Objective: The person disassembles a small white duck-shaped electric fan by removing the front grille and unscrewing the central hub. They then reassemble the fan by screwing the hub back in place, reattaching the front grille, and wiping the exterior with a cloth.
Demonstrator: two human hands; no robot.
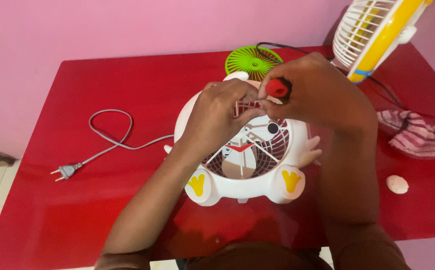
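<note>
Nearest to us, below the grip, we see the white fan housing (242,165) lying flat on the red table (77,210), its two yellow-marked feet pointing our way and the red-and-white blades showing through the open spokes. Our left hand (217,117) rests on the upper part of the housing, fingers curled and pinched at the grille just beside the tool tip; whether it clasps a small part there we cannot tell. Our right hand (317,95) is closed around a red-handled screwdriver (277,88), held upright over the same spot, the two hands touching. Left of the grip, the grey cord (112,135) loops across the table and ends in a plug (66,171). Right of the grip lie a small white cap (396,184) and a striped cloth (417,135). Just beyond the grip sits a green grille disc (250,61), and farther right a white and yellow fan (375,30) leans by the pink wall
</note>
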